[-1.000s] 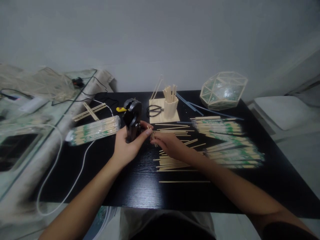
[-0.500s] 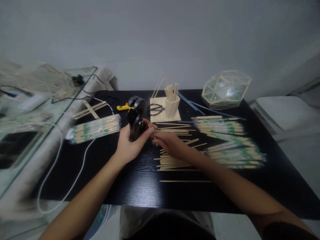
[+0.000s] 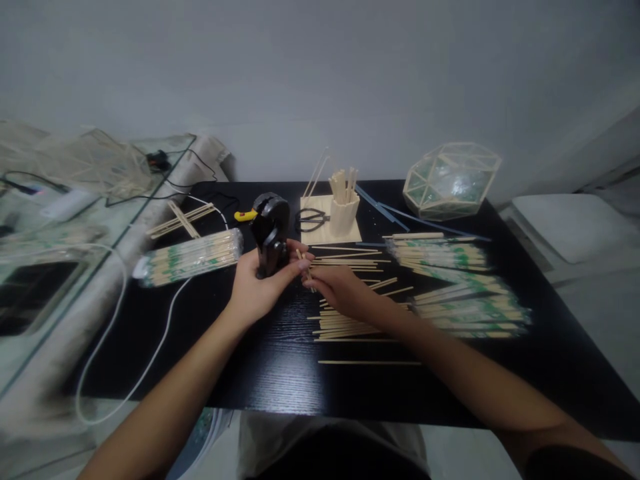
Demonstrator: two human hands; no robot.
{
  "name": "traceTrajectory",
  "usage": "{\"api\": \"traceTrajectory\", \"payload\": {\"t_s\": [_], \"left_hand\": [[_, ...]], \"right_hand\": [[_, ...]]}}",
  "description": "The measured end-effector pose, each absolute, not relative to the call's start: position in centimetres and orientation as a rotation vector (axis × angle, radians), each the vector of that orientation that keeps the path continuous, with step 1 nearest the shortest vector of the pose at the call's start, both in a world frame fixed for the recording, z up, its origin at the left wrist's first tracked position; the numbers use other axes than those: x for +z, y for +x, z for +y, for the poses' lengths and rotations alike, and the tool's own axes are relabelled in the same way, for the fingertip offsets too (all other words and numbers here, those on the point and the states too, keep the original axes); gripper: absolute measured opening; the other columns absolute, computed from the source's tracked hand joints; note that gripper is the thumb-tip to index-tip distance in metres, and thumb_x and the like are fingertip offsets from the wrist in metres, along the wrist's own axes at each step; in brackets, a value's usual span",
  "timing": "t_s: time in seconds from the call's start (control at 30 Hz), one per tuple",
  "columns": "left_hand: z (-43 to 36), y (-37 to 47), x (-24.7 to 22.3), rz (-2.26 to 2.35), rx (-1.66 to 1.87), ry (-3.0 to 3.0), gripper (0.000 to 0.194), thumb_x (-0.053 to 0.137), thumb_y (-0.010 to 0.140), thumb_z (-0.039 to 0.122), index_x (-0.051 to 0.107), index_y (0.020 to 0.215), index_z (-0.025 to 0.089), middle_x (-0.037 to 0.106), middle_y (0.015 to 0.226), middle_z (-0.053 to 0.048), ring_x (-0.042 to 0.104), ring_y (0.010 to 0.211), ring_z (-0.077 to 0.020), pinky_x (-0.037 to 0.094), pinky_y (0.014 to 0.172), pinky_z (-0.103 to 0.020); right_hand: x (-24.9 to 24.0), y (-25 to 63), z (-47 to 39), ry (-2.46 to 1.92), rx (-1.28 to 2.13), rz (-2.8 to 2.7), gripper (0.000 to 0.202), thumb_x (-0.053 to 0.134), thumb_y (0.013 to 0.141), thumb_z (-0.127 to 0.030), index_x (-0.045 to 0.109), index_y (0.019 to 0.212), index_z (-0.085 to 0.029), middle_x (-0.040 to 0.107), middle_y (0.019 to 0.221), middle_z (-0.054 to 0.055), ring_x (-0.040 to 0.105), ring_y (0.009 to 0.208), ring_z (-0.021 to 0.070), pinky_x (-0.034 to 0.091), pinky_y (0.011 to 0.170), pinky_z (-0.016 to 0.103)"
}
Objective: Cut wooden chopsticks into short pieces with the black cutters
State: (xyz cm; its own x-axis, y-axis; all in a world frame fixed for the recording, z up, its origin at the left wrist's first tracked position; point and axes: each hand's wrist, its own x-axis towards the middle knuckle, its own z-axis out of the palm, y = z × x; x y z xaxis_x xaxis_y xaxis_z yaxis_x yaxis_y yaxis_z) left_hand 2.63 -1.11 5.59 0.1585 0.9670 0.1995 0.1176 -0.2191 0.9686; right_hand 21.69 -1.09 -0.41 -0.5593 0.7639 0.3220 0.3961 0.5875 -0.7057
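A black hand tool (image 3: 271, 230) with a rounded head stands upright in the crook between the thumb and fingers of my left hand (image 3: 257, 283); its exact kind is unclear. The left thumb tip meets some short thin wooden sticks (image 3: 310, 281), which my right hand (image 3: 340, 287) pinches between thumb and fingers. How many sticks there are is hard to make out. Under and beside my right hand lie several loose wooden sticks (image 3: 350, 329) on the black table (image 3: 280, 387). One single stick (image 3: 370, 363) rests nearer the front edge.
Behind my hands, a wooden holder (image 3: 345, 217) full of sticks and black-handled scissors (image 3: 311, 219) sit on a wooden board. Chopstick packs (image 3: 193, 257) lie left, more packs (image 3: 470, 303) right. A yellow-handled tool (image 3: 245, 216), white cable (image 3: 167, 327) and faceted frame (image 3: 453, 180) are around.
The black tool has tilted slightly and shifted a little left with my left hand. My right hand stays nearly in place, still pinching the sticks.
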Motion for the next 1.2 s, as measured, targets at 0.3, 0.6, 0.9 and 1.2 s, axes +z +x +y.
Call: {"api": "traceTrajectory", "payload": {"t_s": [0.3, 0.6, 0.9, 1.2], "left_hand": [[-1.0, 3.2, 5.4, 1.062, 1.233, 1.465, 0.019, 0.085, 0.079, 0.03, 0.074, 0.087, 0.017, 0.075, 0.083, -0.002, 0.071, 0.071, -0.0148, 0.06, 0.07, -0.028], [-0.9, 2.8, 5.6, 1.054, 1.166, 1.497, 0.019, 0.083, 0.083, 0.032, 0.073, 0.09, 0.017, 0.076, 0.084, -0.003, 0.071, 0.071, -0.0148, 0.06, 0.072, -0.029], [-0.9, 2.8, 5.8, 1.066, 1.103, 1.503, 0.023, 0.084, 0.081, 0.034, 0.074, 0.09, 0.016, 0.077, 0.089, -0.004, 0.073, 0.081, -0.0185, 0.061, 0.082, -0.032], [-1.0, 3.4, 5.5, 1.033, 1.111, 1.468, 0.024, 0.084, 0.08, 0.034, 0.071, 0.089, 0.016, 0.077, 0.091, -0.007, 0.075, 0.085, -0.0215, 0.063, 0.08, -0.034]], "right_hand": [[-0.6, 21.7, -1.0, -0.917, 0.795, -2.183, 0.022, 0.052, 0.104, -0.016, 0.065, 0.086, -0.016, 0.073, 0.088, 0.007, 0.066, 0.081, 0.0178, 0.047, 0.079, 0.028], [0.6, 21.5, -1.2, -0.949, 0.779, -2.197, 0.016, 0.053, 0.102, -0.011, 0.065, 0.092, -0.015, 0.074, 0.093, 0.009, 0.068, 0.085, 0.0193, 0.048, 0.081, 0.029], [2.1, 21.6, -1.8, -1.003, 0.701, -2.056, 0.015, 0.056, 0.104, -0.022, 0.067, 0.096, -0.017, 0.075, 0.088, 0.005, 0.066, 0.076, 0.0177, 0.047, 0.074, 0.028], [1.6, 21.7, -1.6, -0.93, 0.738, -2.042, 0.021, 0.053, 0.106, -0.023, 0.072, 0.111, -0.019, 0.078, 0.094, 0.005, 0.069, 0.079, 0.0189, 0.05, 0.078, 0.028]]}}
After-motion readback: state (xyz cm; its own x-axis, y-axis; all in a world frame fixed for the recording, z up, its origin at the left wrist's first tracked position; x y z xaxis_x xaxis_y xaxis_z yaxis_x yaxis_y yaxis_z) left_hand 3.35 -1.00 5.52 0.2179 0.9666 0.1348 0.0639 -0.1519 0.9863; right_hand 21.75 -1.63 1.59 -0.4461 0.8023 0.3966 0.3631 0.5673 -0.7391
